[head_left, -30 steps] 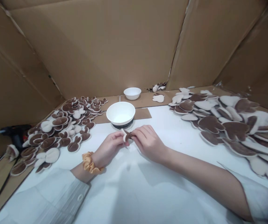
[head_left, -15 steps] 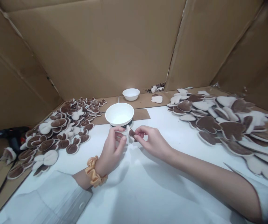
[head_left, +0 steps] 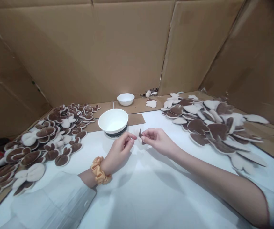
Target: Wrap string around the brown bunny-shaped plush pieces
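Note:
Between thumb and fingers, my right hand (head_left: 158,140) pinches a small brown and white fabric piece (head_left: 140,136) above the white table. Just left of that piece is my left hand (head_left: 120,148), its thumb and index fingertips drawn close; whether anything tiny sits between them cannot be made out. An orange scrunchie (head_left: 100,171) circles the left wrist. Right behind the left hand stands a white bowl (head_left: 113,121) on a dark round base.
Brown and white bunny-shaped pieces (head_left: 61,159) are heaped at the left. Larger brown and white pieces (head_left: 198,126) pile up at the right. Farther back are a smaller white bowl (head_left: 126,99) and a pale piece (head_left: 151,103), before cardboard walls (head_left: 127,44).
The view has shifted to the right. My left hand's fingers have drawn closer together, near the small piece. My right hand still holds it.

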A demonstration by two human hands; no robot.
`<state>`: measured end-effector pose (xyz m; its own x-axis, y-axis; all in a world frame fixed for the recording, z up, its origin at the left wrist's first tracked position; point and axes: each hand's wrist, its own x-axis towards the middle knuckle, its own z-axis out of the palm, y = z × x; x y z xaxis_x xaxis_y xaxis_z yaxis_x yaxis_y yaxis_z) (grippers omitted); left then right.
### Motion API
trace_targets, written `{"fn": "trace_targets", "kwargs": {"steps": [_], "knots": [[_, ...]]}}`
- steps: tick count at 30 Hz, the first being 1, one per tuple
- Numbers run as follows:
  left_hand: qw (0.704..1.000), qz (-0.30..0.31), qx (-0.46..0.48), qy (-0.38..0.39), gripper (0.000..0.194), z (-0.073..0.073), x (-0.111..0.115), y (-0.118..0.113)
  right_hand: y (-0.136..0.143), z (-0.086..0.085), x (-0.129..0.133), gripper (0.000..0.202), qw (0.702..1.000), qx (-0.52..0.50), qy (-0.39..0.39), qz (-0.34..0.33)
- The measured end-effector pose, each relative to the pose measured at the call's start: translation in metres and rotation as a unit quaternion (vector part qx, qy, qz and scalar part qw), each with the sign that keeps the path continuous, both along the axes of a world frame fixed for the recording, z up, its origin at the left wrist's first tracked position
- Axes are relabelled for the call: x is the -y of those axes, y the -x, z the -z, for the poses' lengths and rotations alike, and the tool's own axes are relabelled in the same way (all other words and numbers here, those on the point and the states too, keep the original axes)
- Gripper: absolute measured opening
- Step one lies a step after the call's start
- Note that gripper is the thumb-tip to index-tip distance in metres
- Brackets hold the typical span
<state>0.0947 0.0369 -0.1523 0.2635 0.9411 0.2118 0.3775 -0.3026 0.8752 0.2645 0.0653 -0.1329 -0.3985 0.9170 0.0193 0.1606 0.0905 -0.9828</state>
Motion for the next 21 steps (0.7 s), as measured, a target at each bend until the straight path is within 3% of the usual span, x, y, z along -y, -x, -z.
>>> {"fn": "trace_targets", "kwargs": {"steps": [9,13,16,21], "knots": [[0.996,0.037,0.059,0.057,0.015,0.002,-0.005,0.002,-0.003,0.005,-0.001,0.019,0.986,-0.070,0.124,-0.084],[0.996,0.076,0.014,0.033,0.017,0.000,-0.007,0.005,-0.005,0.001,-0.002,0.019,0.977,-0.049,0.148,-0.144],[0.993,0.091,-0.066,-0.029,0.018,-0.003,-0.010,0.010,-0.005,-0.009,0.001,0.011,0.979,0.005,0.099,-0.179],[0.966,0.136,-0.176,-0.129,0.017,-0.010,-0.022,0.015,-0.002,-0.017,0.017,0.012,0.958,0.213,-0.100,-0.165]]}}
